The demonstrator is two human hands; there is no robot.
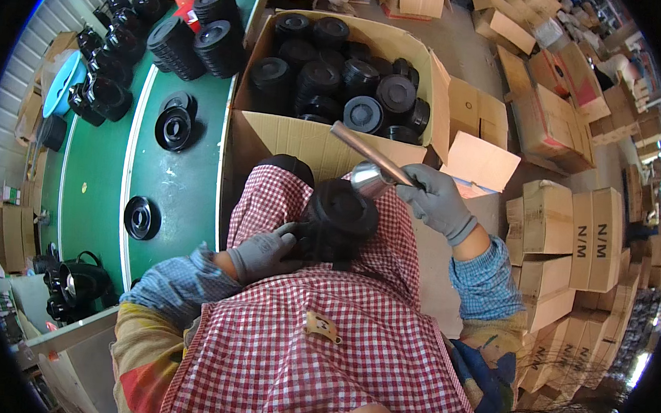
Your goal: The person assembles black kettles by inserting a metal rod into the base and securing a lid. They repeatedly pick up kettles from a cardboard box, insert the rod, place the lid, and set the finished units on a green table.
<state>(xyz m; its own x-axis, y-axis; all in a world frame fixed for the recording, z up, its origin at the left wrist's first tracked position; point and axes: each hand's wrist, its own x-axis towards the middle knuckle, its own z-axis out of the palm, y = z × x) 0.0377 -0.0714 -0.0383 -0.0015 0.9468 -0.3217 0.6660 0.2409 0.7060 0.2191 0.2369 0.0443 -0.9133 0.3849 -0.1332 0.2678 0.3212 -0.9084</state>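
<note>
A dark stack of black round plastic parts (339, 213) sits in my lap, on the red checked apron. My left hand (262, 254), in a grey glove, is curled against the left side of this stack; some of its fingertips are hidden. My right hand (440, 203), gloved too, is closed round a metal tool (371, 154) on the right of the stack. This tool has a long brownish tube pointing up and left, with a shiny rounded metal part below it. The metal part hangs close over the stack's upper right edge; whether they touch I cannot tell.
Ahead stands an open cardboard box (274, 131) full of black round parts. Along the left runs a green worktable (180, 197) with loose black rings (142, 218), stacked black parts (217, 48) and glossy black pots (109, 96). Cardboard cartons (595, 238) are piled on the right.
</note>
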